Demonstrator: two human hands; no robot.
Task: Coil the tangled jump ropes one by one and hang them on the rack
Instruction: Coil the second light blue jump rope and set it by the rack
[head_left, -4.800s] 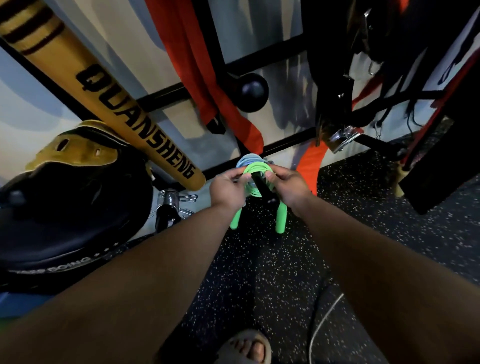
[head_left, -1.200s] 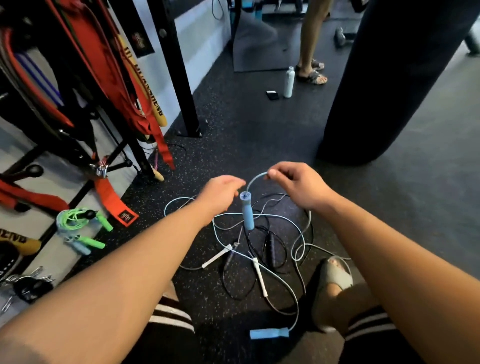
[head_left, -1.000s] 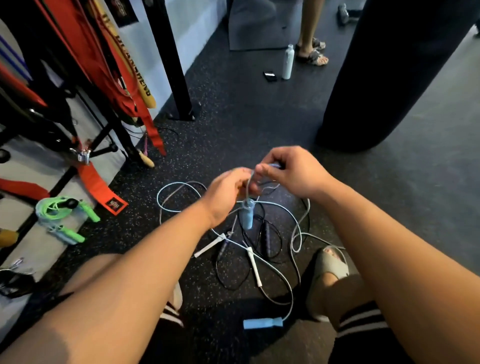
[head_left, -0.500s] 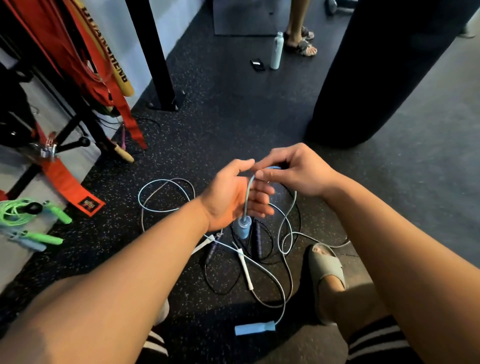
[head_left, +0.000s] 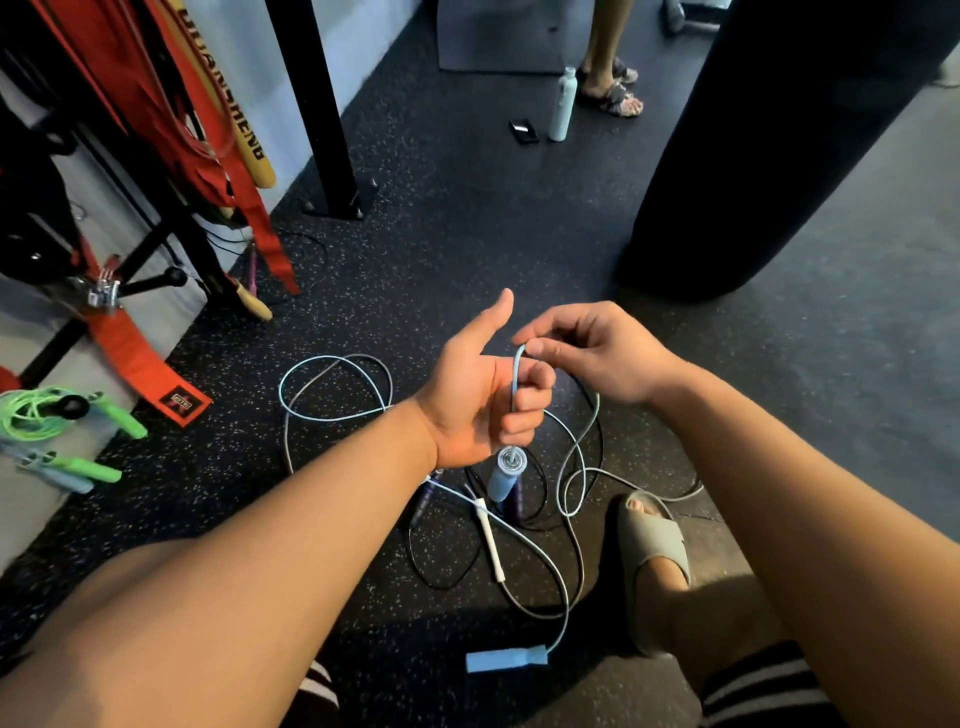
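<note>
A tangle of jump ropes lies on the black rubber floor below my hands. My left hand (head_left: 480, 400) curls its fingers around the light blue rope (head_left: 332, 364), thumb pointing up; one blue handle (head_left: 504, 475) hangs just under that fist. My right hand (head_left: 592, 351) pinches the same rope a little above the left fist. The rope's other blue handle (head_left: 506, 660) lies on the floor near my knees. A white-handled rope (head_left: 491, 540) and a dark rope (head_left: 441, 551) are tangled with it. A coiled green rope (head_left: 57, 415) hangs on the rack (head_left: 156, 239) at the left.
Red straps (head_left: 130, 353) and a yellow bat (head_left: 244, 140) hang on the rack. A black post (head_left: 327, 119) stands behind it and a large black punching bag (head_left: 769, 145) at the right. My sandalled right foot (head_left: 652, 540) is beside the ropes. Another person's feet, a bottle (head_left: 563, 104) and a phone are far off.
My left hand has closed its fingers around the blue rope above the hanging handle, thumb now raised. Earlier I hung the green rope on the rack and turned to the floor pile.
</note>
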